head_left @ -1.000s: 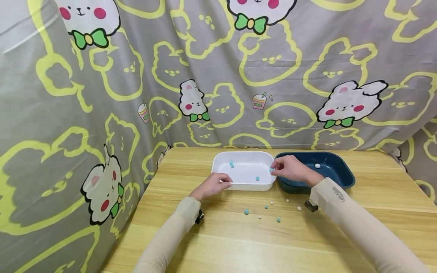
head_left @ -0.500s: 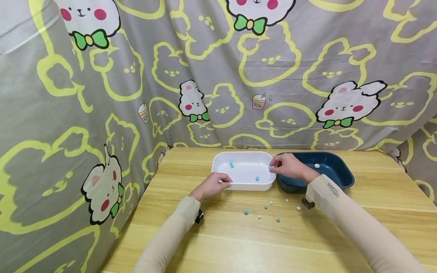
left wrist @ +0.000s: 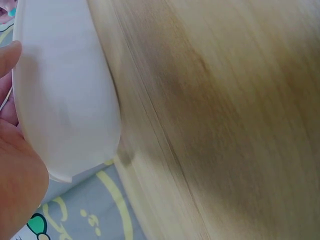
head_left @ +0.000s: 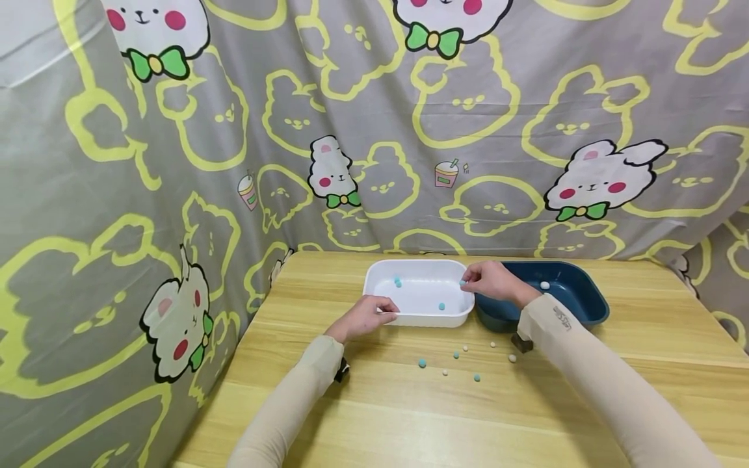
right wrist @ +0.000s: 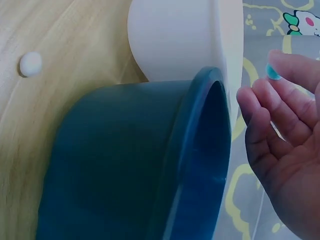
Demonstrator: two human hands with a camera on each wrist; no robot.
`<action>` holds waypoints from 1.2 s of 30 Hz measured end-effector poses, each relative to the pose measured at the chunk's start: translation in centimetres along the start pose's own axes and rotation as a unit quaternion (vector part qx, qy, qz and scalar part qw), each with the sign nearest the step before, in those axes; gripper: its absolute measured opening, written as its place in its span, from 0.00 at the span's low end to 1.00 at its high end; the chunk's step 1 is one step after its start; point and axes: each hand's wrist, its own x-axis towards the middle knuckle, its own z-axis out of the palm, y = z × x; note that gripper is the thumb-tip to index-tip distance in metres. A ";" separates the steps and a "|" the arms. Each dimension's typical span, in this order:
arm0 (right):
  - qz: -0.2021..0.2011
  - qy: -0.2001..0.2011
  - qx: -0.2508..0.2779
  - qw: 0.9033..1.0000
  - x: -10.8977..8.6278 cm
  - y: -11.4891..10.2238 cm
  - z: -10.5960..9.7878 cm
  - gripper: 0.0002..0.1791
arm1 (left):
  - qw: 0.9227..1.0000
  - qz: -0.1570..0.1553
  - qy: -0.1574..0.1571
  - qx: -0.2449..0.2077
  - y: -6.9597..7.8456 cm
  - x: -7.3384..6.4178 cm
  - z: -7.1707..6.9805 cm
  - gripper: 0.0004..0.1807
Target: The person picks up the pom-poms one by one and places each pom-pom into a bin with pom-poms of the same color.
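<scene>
My right hand (head_left: 497,283) is above the meeting ends of the two basins and pinches a small teal ball (right wrist: 272,72) between thumb and fingertip. Below it lie the right end of the white basin (head_left: 418,300) and the left end of the dark blue basin (head_left: 576,296). My left hand (head_left: 364,317) grips the white basin's near rim at its left part; in the left wrist view the thumb (left wrist: 10,56) lies against the outer wall and the other fingers are mostly hidden behind the rim. Several teal balls (head_left: 441,306) lie inside the white basin, and a white ball (head_left: 545,285) in the blue one.
Several loose balls, teal (head_left: 422,363) and white (head_left: 512,358), are scattered on the wooden table (head_left: 398,422) in front of the basins. A grey curtain (head_left: 374,117) with yellow bear outlines hangs behind and to the left.
My right hand has shifted slightly left and up with the teal ball, from beside the white basin's right rim to over it. The left hand stays in place.
</scene>
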 end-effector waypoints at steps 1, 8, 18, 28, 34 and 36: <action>0.003 0.000 0.002 1.000 0.1 0.0 0.0 0.07 | 1.000 -0.001 0.000 0.001 0.0 0.0 0.0 0.05; 0.006 0.000 0.009 1.000 0.8 0.1 0.2 0.09 | 1.000 -0.006 -0.004 0.000 0.1 0.0 -0.1 0.05; 0.009 -0.010 0.023 1.000 1.4 0.2 0.4 0.09 | 1.000 0.001 -0.003 0.000 0.1 0.0 -0.1 0.05; 0.036 -0.014 0.014 0.999 2.4 0.1 0.4 0.10 | 1.000 -0.002 -0.003 0.002 0.0 0.2 0.0 0.05; 0.049 -0.021 0.010 0.999 3.1 0.2 0.6 0.11 | 1.000 -0.009 -0.005 0.003 -0.1 0.2 0.0 0.04; 0.053 -0.023 0.009 0.998 3.3 0.2 0.6 0.11 | 1.000 -0.010 -0.004 0.004 -0.1 0.3 0.0 0.04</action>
